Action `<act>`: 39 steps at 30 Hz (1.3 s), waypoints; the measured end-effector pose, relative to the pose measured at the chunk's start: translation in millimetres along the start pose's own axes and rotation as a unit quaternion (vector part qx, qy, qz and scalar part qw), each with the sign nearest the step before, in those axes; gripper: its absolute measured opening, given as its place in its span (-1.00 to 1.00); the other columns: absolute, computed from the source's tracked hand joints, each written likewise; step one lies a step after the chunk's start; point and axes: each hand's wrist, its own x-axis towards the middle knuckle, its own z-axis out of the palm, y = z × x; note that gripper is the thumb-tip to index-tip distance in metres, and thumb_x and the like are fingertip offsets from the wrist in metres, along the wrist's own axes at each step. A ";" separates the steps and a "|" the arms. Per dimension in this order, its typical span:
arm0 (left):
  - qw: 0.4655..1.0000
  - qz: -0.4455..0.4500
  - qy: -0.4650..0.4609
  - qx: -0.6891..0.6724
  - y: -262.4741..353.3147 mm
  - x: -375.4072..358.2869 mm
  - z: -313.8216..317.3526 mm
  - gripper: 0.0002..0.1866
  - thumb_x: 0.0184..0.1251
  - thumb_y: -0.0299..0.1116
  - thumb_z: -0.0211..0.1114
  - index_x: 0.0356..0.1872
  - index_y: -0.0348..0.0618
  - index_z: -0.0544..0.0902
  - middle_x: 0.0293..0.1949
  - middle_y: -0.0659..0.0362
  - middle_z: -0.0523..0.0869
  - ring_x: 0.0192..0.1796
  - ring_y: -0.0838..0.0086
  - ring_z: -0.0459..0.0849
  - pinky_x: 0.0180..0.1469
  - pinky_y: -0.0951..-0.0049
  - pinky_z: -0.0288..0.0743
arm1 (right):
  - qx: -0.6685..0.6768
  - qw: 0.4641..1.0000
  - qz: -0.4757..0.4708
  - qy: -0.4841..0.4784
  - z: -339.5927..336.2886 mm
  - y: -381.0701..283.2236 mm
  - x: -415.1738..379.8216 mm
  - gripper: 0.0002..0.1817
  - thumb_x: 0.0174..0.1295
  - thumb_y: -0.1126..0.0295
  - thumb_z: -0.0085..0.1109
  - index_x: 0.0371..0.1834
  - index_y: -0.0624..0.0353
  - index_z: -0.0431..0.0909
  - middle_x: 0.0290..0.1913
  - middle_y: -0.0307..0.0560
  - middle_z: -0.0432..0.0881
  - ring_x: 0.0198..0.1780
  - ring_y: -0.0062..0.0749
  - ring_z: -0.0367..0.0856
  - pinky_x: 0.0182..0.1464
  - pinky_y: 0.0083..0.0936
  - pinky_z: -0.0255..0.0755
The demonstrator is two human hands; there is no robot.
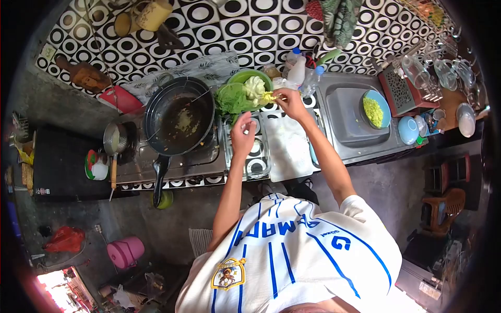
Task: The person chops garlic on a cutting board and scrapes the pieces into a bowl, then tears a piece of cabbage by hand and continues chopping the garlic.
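Note:
My right hand (290, 103) is closed, pinching a small yellow-green leafy vegetable piece (268, 97) at the right edge of a green basin (267, 78). Pale, crinkled vegetable leaves (254, 86) and darker leafy greens (229, 99) fill that basin. My left hand (243, 133) hovers just in front of the greens, fingers curved and apart, with nothing seen in it. A clear rectangular tray (257, 168) lies below my left hand. Beside it, a white cutting board (289, 146) lies under my right forearm.
A large black pan (180, 117) with some oily residue sits on the stove at left, near a small saucepan (115, 140). Bottles (296, 72) stand behind my right hand. The sink (349, 115) holds a blue bowl (385, 108) of chopped pale-green vegetable (372, 111).

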 end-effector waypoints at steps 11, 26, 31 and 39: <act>0.969 0.003 -0.242 -0.060 48.2 15.5 96.1 -0.53 0.30 -0.42 0.46 0.20 -0.33 0.60 -0.02 0.11 0.78 -0.03 0.56 0.74 -0.04 0.55 0.62 | 0.202 0.979 0.006 0.020 -97.0 -36.4 -71.0 -0.88 0.26 0.66 0.21 -0.18 0.42 0.68 0.05 0.12 0.74 0.01 -0.39 0.73 0.07 -0.47 0.64; 0.985 0.014 -0.147 -0.086 54.4 -27.3 178.4 -0.56 0.23 -0.54 0.46 0.15 -0.33 0.59 0.03 0.13 0.70 0.08 0.43 0.70 0.03 0.42 0.71 | 0.289 0.936 0.142 0.143 -104.3 -27.6 -127.8 -0.54 0.35 0.42 0.30 0.31 0.16 0.51 -0.19 -0.24 0.67 -0.14 -0.65 0.66 -0.22 -0.65 0.60; 0.991 0.021 -0.115 -0.063 60.0 -32.4 188.8 -0.58 0.17 -0.56 0.49 0.07 -0.32 0.61 0.03 0.13 0.69 0.10 0.45 0.68 0.02 0.43 0.72 | 0.367 0.897 0.199 0.144 -114.6 -27.6 -130.9 -0.56 0.39 0.49 0.17 0.33 0.12 0.44 -0.20 -0.28 0.67 -0.10 -0.58 0.68 -0.19 -0.52 0.68; 0.975 0.017 -0.105 -0.193 48.7 -32.7 191.0 -0.50 0.27 -0.56 0.44 0.21 -0.28 0.45 0.02 0.12 0.67 0.08 0.49 0.65 0.11 0.46 0.60 | 0.357 0.900 0.184 0.168 -120.4 -30.3 -127.1 -0.44 0.31 0.55 0.21 0.39 0.23 0.37 -0.14 -0.12 0.71 -0.19 -0.57 0.69 -0.22 -0.57 0.66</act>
